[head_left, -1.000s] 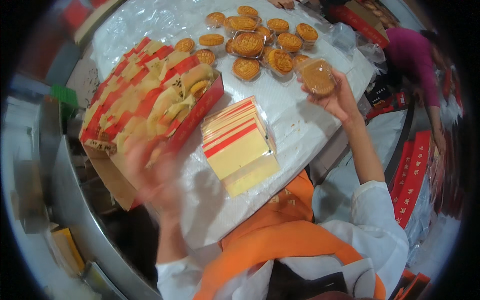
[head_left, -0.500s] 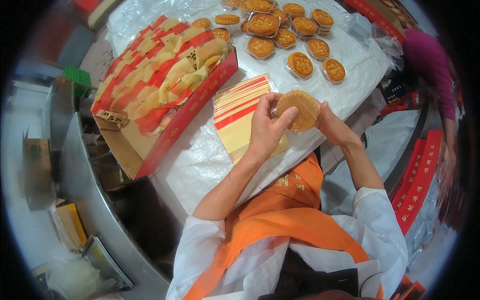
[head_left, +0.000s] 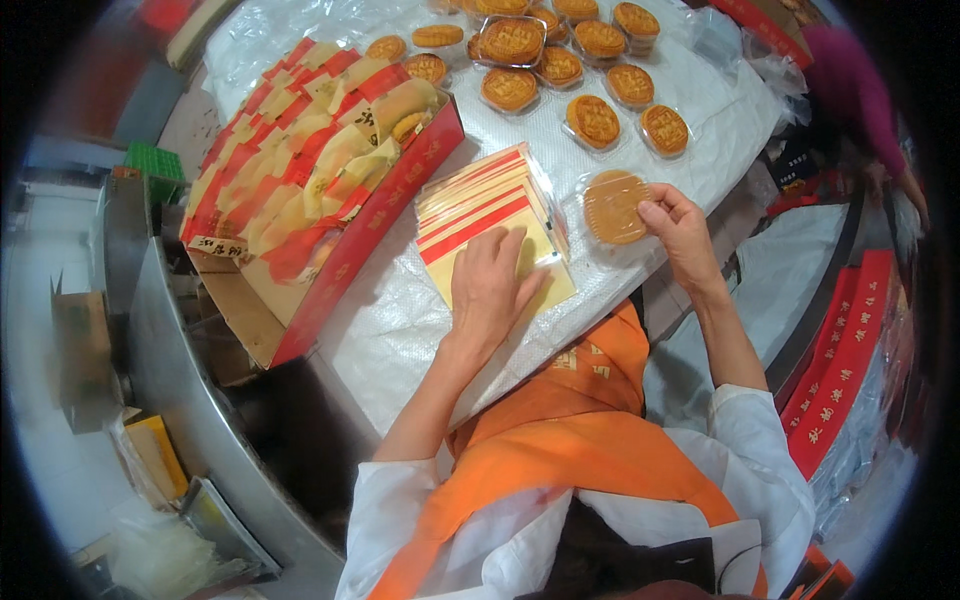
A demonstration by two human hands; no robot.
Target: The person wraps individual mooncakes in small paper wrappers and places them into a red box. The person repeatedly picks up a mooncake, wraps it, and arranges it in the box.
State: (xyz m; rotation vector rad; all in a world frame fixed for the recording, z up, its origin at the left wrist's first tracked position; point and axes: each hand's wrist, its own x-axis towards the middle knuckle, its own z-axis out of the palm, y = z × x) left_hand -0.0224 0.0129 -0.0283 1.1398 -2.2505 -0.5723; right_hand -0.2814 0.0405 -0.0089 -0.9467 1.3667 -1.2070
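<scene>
My right hand (head_left: 682, 235) grips the edge of a round mooncake (head_left: 613, 208) in a clear plastic tray, its plain brown face turned up, over the right edge of the table. My left hand (head_left: 487, 287) lies on a fanned stack of cream and red packaging bags (head_left: 478, 212), fingers spread on the top one. Nothing shows in that hand. Past the stack, several more mooncakes in clear trays stand on the table, among them a near one (head_left: 592, 122) and one to its right (head_left: 664, 130).
A red cardboard box (head_left: 388, 222) full of bagged mooncakes stands at the left. White woven sheeting (head_left: 375, 345) covers the table. A steel counter (head_left: 215, 400) runs along the left. Red printed card strips (head_left: 838, 365) stand at the right, with another person's purple sleeve (head_left: 852, 85) beyond.
My left hand has let go of the mooncake and moved left and down onto the bags. The right hand now holds the mooncake alone, slightly farther right.
</scene>
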